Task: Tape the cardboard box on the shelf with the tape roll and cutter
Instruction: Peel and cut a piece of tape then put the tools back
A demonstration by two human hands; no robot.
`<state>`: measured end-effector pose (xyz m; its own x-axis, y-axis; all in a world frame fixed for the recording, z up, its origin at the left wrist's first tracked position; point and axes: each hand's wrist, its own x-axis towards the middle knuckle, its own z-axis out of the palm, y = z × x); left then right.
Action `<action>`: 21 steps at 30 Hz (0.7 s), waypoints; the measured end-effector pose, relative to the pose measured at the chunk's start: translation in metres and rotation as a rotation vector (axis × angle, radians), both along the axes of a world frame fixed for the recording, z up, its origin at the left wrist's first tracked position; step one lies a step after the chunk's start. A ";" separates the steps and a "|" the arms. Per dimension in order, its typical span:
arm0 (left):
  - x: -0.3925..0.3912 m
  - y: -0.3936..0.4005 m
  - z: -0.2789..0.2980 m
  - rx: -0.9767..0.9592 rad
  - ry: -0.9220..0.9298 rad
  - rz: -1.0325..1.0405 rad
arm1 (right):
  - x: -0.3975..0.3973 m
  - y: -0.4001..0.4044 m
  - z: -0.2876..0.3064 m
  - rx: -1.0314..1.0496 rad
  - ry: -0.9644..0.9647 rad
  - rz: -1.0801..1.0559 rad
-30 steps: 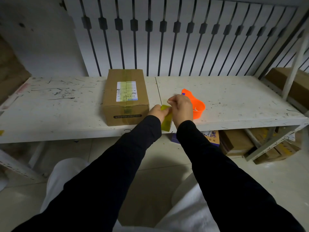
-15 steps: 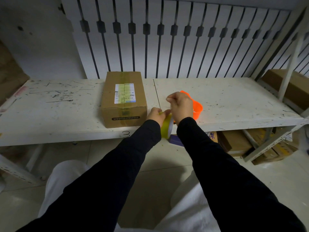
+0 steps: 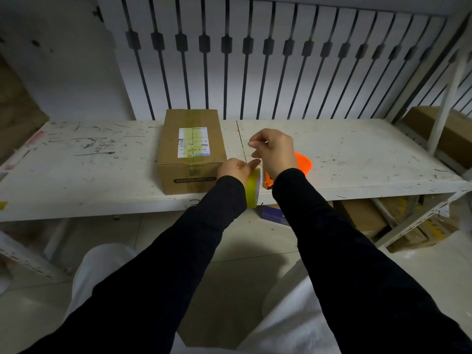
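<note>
The left hand [image 3: 236, 168] grips the tape roll [image 3: 253, 188], right fingers [image 3: 255, 143] pinch its free end, and the box [image 3: 191, 149] lies just left, long axis running away.

We count one cardboard box [image 3: 191, 149] on shelf [image 3: 357, 154], one white label [image 3: 193, 142] on its top. One tape roll [image 3: 253, 187], yellow-green. One orange cutter [image 3: 302, 163], partly hidden. Two hands: left hand [image 3: 236, 169], right hand [image 3: 274, 149]. Two black sleeves. One more brown box [image 3: 449, 131] at right edge. Several boxes below shelf, number unclear. One purple-blue carton [image 3: 273, 215] on floor.
</note>
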<state>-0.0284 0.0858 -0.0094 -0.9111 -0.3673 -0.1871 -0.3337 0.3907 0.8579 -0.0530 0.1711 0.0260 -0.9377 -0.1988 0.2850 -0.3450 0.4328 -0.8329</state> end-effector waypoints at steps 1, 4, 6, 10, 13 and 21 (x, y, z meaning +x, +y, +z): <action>0.000 0.000 0.002 -0.027 -0.029 -0.018 | 0.001 -0.001 -0.001 -0.004 0.007 -0.005; 0.000 0.001 0.004 -0.159 -0.173 -0.041 | 0.003 -0.004 -0.003 -0.012 -0.005 -0.009; 0.002 0.001 0.004 -0.124 -0.168 -0.051 | 0.002 -0.003 -0.002 -0.026 -0.047 -0.007; 0.005 -0.002 -0.003 -0.039 0.038 -0.109 | -0.004 0.001 0.004 -0.045 -0.084 0.013; 0.006 -0.006 0.005 0.335 0.252 -0.107 | -0.005 0.002 0.005 -0.053 -0.062 0.021; 0.005 -0.011 0.032 0.620 0.227 -0.043 | -0.006 0.002 0.004 -0.182 -0.091 -0.036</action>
